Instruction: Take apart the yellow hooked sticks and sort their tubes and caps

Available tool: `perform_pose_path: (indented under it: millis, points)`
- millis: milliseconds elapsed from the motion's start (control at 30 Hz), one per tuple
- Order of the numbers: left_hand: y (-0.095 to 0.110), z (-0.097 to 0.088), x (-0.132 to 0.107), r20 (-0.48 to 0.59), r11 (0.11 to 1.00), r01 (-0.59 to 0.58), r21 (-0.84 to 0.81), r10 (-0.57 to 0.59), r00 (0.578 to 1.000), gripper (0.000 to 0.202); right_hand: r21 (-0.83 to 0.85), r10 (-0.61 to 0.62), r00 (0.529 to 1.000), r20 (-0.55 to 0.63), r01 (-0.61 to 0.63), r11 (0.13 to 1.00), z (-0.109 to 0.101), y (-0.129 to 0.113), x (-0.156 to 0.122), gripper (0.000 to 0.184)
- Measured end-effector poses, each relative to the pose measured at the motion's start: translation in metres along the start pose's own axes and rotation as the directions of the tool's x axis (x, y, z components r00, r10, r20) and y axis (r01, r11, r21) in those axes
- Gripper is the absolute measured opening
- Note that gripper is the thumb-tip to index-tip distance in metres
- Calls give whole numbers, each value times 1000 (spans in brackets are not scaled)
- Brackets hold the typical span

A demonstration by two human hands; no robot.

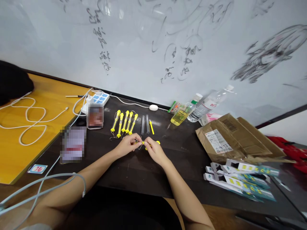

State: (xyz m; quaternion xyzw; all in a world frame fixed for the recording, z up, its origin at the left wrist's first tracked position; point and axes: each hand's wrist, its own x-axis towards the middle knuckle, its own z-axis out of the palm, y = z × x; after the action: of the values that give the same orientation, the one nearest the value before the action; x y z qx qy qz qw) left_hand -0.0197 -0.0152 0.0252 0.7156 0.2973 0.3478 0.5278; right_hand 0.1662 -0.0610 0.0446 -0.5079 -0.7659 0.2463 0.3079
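My left hand point(127, 146) and my right hand point(154, 150) meet over the dark table point(144, 172), fingers pinched together on a small yellow plastic part point(143, 142) with a thin wire. Another yellow piece point(157, 142) peeks out beside my right hand. Just beyond the hands lies a row of several yellow-capped tubes point(124, 123), then two clear tubes point(145, 124) and a single yellow stick point(151, 127).
A white power strip point(97, 99) and white cables point(31, 115) lie at the left on an orange table top point(14, 153). Bottles point(189, 111), a torn brown cardboard package point(230, 137) and a stack of flat product boxes point(240, 180) sit at the right. A whiteboard wall stands behind.
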Motion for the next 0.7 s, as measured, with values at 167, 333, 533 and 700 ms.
perform_pose_path:
  millis: [167, 333, 533, 700]
  points:
    - [1, 0, 0, -23, 995, -19, 98, 21, 1000, 22, 110, 18, 1000, 5, -19, 994, 1, 1, 1, 26]
    - [4, 0, -1, -21, 963, -100, 250, 109, 994, 16, 285, 52, 999, 15, -54, 957, 5, 3, 1, 31]
    - [2, -11, 1, -10, 894, -211, 395, 234, 972, 12, 690, 218, 974, 62, -199, 695, -1, 5, 2, 37]
    - [-1, -14, 2, -136, 975, -90, 204, 119, 984, 17, 644, 312, 925, -215, -106, 758, -17, 24, 6, 32]
